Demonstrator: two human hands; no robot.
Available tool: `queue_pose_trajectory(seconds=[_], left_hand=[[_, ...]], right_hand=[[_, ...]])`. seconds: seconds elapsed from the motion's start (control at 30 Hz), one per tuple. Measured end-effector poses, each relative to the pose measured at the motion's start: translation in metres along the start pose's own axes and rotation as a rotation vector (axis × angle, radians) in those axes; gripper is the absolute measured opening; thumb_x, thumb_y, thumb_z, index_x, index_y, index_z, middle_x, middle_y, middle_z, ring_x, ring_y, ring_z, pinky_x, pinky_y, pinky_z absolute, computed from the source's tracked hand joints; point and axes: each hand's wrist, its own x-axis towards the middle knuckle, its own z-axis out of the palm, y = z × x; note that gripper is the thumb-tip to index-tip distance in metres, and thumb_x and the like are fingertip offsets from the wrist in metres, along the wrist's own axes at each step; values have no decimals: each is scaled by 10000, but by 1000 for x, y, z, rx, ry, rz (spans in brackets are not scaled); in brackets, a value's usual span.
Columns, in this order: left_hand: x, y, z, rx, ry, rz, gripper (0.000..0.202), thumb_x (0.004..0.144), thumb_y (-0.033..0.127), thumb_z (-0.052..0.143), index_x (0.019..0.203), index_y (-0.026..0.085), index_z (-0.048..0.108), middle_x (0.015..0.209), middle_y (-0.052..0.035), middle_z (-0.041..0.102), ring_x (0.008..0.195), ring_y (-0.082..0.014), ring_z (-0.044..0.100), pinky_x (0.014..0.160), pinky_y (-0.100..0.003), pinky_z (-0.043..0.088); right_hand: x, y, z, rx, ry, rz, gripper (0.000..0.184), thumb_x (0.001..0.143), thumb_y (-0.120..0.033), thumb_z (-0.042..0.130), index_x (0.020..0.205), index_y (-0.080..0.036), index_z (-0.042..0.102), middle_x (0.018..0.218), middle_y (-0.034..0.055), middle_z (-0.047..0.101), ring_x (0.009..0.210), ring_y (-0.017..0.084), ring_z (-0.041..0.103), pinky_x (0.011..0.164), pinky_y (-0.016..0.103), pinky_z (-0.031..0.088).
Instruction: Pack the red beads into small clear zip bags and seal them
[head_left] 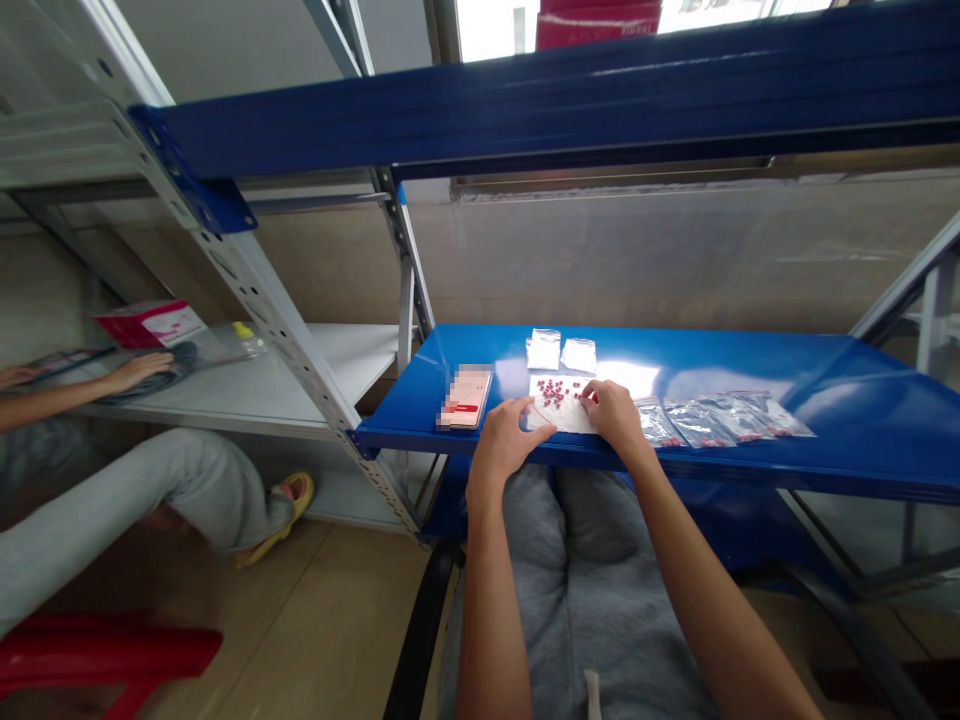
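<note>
A white sheet (pixel 559 405) lies on the blue metal shelf (pixel 712 365), with a cluster of small red pieces (pixel 556 393) on it. My left hand (pixel 510 440) rests at the sheet's near left corner with its fingers apart, over a thin red-edged outline that may be a clear bag. My right hand (pixel 611 415) sits at the sheet's right side, fingertips curled down next to the red pieces. Whether those fingertips pinch anything is hidden. Two small clear bags (pixel 561 351) lie just beyond the sheet. Several filled clear bags (pixel 712 422) with red contents lie in a row to the right.
A phone (pixel 466 396) with a blurred screen lies left of the sheet. Grey steel uprights (pixel 274 310) frame the shelf, with a blue beam (pixel 525 110) overhead. At the left, a seated person's hand (pixel 136 372) rests on a dark item near a pink box (pixel 150 323).
</note>
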Motion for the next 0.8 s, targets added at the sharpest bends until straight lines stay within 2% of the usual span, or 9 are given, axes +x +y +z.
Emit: queue_pose_trajectory(seconds=[0.13,0.27,0.43,0.63,0.73,0.8], left_hand=[[0,1,-1,-8,-4,-4,541,807,362,811,1287,146,684,1167,-121,738,1071,-269,689,996,-389,520],[-1,5,-4,-39,-15,-31,537,807,374,808,1279,150,688,1179,-132,744,1111,-278,689,1011,-388,514],[-2,8,-6,-113,-32,-40,517,786,421,819,1224,173,702,1141,-124,758,1111,-281,695,977,-378,528],[-1,3,-3,-267,-74,-39,509,761,521,817,1130,195,689,1036,-82,770,966,-241,727,846,-328,560],[-1,2,-2,-295,-80,-46,503,748,537,823,1095,197,695,1016,-72,769,933,-230,726,832,-322,560],[-1,3,-3,-282,-71,-51,507,741,539,827,1094,197,701,1012,-71,767,937,-230,721,836,-324,558]], right_hand=[[1,-3,-5,42,16,-10,156,908,-174,610,948,-152,759,974,125,736,902,234,647,774,301,419],[-2,-11,-19,249,5,-44,153,899,-239,618,910,-151,743,796,77,723,748,202,627,709,297,412],[-9,-31,-42,481,-124,-287,199,889,-314,598,870,-172,736,748,42,710,689,170,581,659,275,401],[-14,-48,-57,438,-309,-453,215,873,-209,560,898,-171,770,770,32,724,656,139,548,631,250,374],[-11,-43,-59,403,-268,-451,244,915,-249,543,866,-170,769,765,39,729,657,146,566,632,253,383],[-7,-35,-57,355,-202,-392,246,927,-279,556,867,-176,771,758,45,734,666,160,589,639,261,394]])
